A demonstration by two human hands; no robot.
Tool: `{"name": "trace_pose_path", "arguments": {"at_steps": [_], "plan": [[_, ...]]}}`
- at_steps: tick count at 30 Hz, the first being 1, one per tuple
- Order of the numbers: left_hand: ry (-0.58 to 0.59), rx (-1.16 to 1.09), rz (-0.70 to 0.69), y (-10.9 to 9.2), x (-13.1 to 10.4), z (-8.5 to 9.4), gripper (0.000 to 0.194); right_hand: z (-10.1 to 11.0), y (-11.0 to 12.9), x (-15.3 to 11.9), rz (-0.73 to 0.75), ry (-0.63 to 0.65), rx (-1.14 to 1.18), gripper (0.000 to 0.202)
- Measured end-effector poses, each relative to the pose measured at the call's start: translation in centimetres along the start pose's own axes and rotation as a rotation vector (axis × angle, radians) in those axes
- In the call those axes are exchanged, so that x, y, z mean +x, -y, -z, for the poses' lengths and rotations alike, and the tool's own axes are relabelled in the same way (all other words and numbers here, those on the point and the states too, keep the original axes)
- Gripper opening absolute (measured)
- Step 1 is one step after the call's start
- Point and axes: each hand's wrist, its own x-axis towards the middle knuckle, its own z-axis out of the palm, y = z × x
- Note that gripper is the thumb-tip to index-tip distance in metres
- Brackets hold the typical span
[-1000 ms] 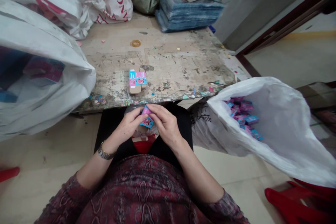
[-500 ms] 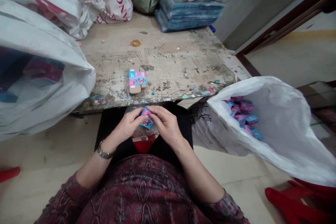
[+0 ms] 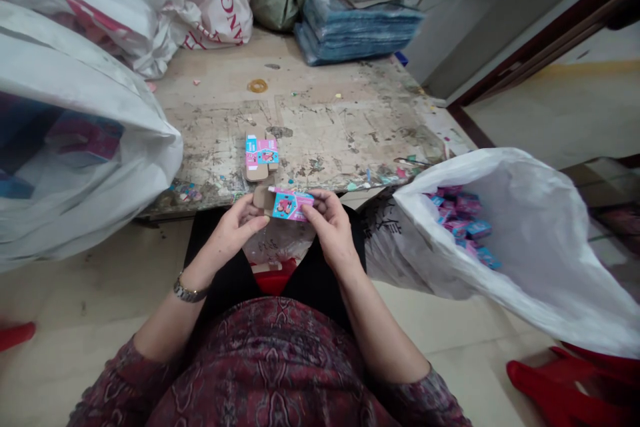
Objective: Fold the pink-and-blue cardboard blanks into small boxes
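Between my two hands is a small pink and blue printed cardboard box (image 3: 289,205), held sideways over my lap just in front of the table edge. Its left end is open, with a bare brown flap sticking out. My left hand (image 3: 239,221) pinches that flapped end. The right hand (image 3: 330,223) grips the other end, thumb on the printed face and fingers behind. On the table just beyond lies a flat, unfolded box blank (image 3: 259,155) in the same colours, brown on its bare parts.
At my right a white sack (image 3: 530,213) gapes, holding several finished-looking small boxes (image 3: 463,220). Another white bag (image 3: 150,140) bulges over the table's left. A rubber-band-like ring (image 3: 257,85) lies on the stained tabletop (image 3: 340,120); a blue plastic-wrapped stack (image 3: 357,30) sits behind.
The box has turned sideways, and its flapped left end now shows. My hands have moved apart, the left to the box's open end and the right to its other end.
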Motion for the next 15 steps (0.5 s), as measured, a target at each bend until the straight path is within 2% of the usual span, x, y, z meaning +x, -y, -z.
{"name": "trace_pose_path", "arguments": {"at_steps": [2, 4, 7, 9, 11, 15], "plan": [[0.025, -0.135, 0.064, -0.2, -0.3, -1.0, 0.065, -0.6, -0.6, -0.2, -0.048, -0.060, 0.112, 0.038], [0.027, -0.231, 0.096, -0.2, -0.6, -2.1, 0.056, -1.4, -1.1, -0.6, -0.075, -0.062, 0.170, 0.039], [-0.056, -0.286, 0.110, -0.1, -0.6, -3.3, 0.049, -2.4, -1.5, -1.3, -0.078, -0.009, 0.144, 0.036], [-0.104, -0.301, 0.118, -0.1, -0.4, -3.3, 0.049, -2.6, -1.6, -1.6, -0.048, 0.028, 0.083, 0.033], [-0.103, -0.287, 0.128, -0.2, -0.2, -2.8, 0.048, -2.4, -1.4, -1.7, 0.026, 0.033, -0.007, 0.029], [0.015, -0.147, 0.161, -0.6, -0.2, -1.6, 0.046, -1.5, -0.5, -1.4, 0.216, 0.053, -0.232, 0.029]]}}
